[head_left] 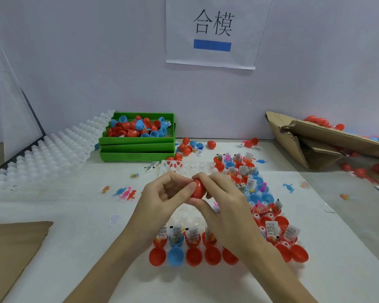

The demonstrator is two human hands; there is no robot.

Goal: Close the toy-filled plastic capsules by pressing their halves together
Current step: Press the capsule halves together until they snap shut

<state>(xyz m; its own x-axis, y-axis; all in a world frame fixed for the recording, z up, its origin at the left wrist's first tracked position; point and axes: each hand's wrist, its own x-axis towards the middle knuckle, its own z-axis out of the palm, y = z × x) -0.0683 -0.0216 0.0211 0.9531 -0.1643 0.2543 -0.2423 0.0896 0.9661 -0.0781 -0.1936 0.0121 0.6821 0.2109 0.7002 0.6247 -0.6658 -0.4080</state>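
1. Red capsule (pixel 198 189): egg-shaped, glossy, frame centre, above the desk (pixel 79 215).
2. Left hand (pixel 164 193): fingertips pinch its left side.
3. Right hand (pixel 223 200): fingers curl around its right side.

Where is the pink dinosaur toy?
In the head view, the pink dinosaur lies on the white table, left of the hands, between a blue dinosaur and a red one.
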